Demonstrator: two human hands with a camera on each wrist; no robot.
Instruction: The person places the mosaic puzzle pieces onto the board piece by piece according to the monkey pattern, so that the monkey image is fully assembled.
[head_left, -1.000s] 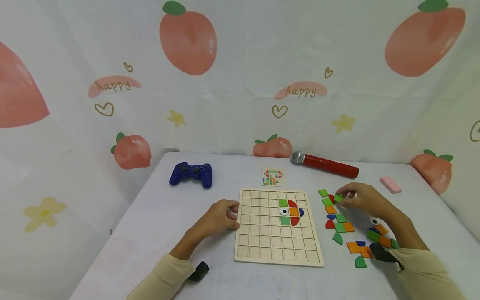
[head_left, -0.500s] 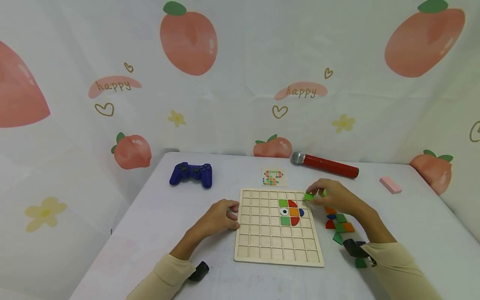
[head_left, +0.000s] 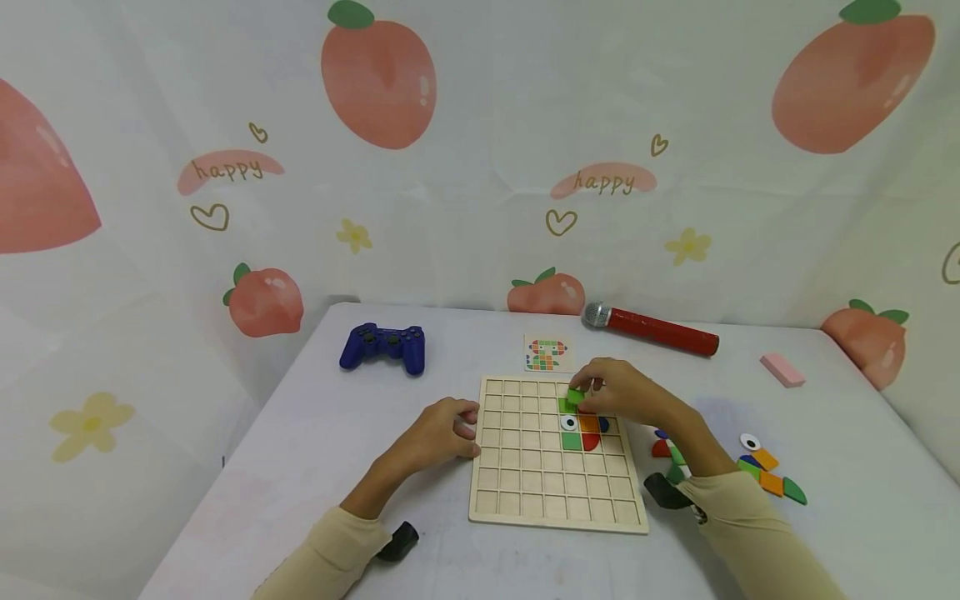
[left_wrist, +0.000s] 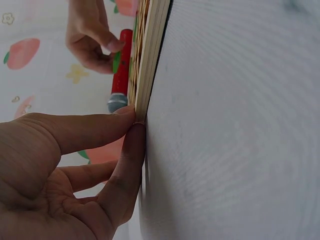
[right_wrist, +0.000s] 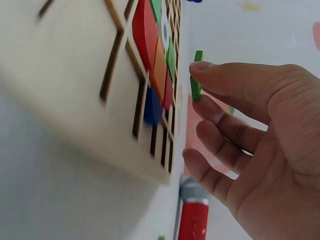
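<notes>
The left wrist view shows the left hand [head_left: 431, 433] pinching the board's [head_left: 517, 467] edge between thumb and fingertip. The right hand [head_left: 624, 390] reaches over the board, pinching a green tile [right_wrist: 196, 85]; the right wrist view reveals a gap beneath, hidden from the head view.

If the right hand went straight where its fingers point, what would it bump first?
Probably the wooden board. The right hand points down toward it, so the green piece it pinches would likely touch first. Exactly which square is hard to tell.
</notes>
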